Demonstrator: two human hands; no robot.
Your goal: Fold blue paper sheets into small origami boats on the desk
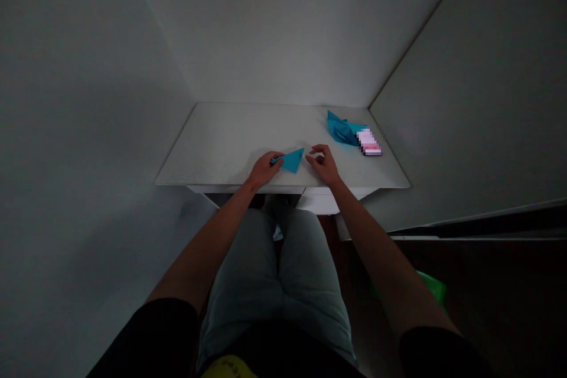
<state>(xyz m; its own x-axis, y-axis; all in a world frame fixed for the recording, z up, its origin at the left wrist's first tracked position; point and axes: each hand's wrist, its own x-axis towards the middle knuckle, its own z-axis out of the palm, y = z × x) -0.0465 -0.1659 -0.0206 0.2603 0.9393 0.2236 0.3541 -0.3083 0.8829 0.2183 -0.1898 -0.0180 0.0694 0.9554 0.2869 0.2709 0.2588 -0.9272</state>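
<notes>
A small piece of folded blue paper (292,160) with pointed corners is pinched at its left end by my left hand (266,168). It is held at the white table, close to the front edge. Just to the right of the paper is my right hand (323,164), its fingers curved and apart, with nothing between them. A narrow gap separates the right fingertips from the paper's tip. Part of the paper is hidden under the left fingers.
On the white table (230,136), a larger folded blue paper piece (340,130) lies at the back right. A phone (369,143) with a blurred-out screen rests against it. Walls enclose the table behind and on both sides. A green object (432,286) stands low at the right.
</notes>
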